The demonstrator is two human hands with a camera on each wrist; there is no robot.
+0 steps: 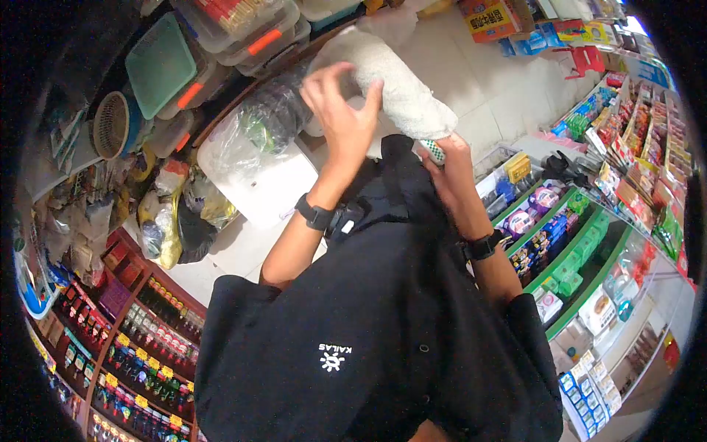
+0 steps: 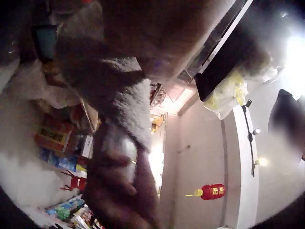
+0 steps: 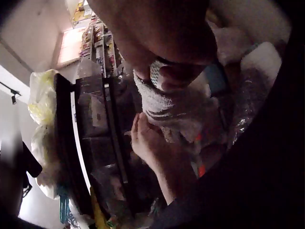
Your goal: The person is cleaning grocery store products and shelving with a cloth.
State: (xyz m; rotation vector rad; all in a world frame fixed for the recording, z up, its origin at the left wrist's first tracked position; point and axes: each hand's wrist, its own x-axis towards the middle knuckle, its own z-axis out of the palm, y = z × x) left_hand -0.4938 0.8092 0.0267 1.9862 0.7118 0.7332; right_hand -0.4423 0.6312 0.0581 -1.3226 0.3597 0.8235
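Note:
A white fluffy cloth stretches diagonally in front of the body, with a green-and-white checkered object showing at its lower end. The right hand grips this object, its fingers curled round it at the cloth's edge. Beside the cloth's upper left side, the left hand has its fingers spread and bent, the thumb at the cloth. In the right wrist view the left hand is close against the cloth. The left wrist view shows the right hand below the cloth. What lies inside the cloth is hidden.
A white surface with a clear plastic bag stands left of the hands. Plastic bins are at the upper left. Green-edged product shelves stand at the right, and hanging goods fill the lower left.

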